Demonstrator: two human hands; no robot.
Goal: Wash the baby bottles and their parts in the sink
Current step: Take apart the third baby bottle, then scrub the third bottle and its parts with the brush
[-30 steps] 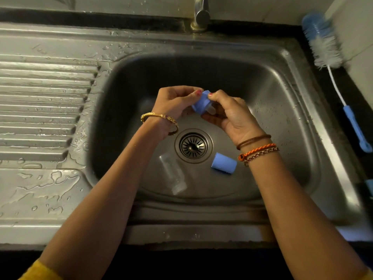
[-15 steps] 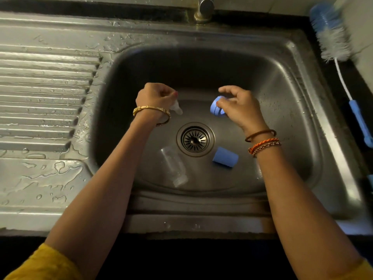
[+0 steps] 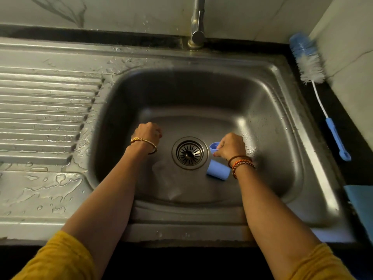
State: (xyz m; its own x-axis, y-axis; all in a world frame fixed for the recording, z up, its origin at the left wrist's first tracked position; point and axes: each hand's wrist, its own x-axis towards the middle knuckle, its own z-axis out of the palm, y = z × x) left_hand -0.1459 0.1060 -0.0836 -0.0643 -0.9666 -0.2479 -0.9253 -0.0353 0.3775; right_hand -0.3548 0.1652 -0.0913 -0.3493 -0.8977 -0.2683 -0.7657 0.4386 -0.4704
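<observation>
Hands low in sink: right hand pinches blue ring.

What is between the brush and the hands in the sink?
Only the sink's raised rim. The brush lies on the dark counter beyond it, uncovered. The right hand, nearest, holds a blue ring; the left hand is curled.

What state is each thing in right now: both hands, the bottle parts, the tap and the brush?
Left hand: fingers curled; contents hidden.
Right hand: holds blue ring low beside the drain.
Blue cap: lying on its side on the sink floor.
Clear bottle: lying on the sink floor.
Tap: no water running.
Bottle brush: lying on the counter, untouched.
</observation>
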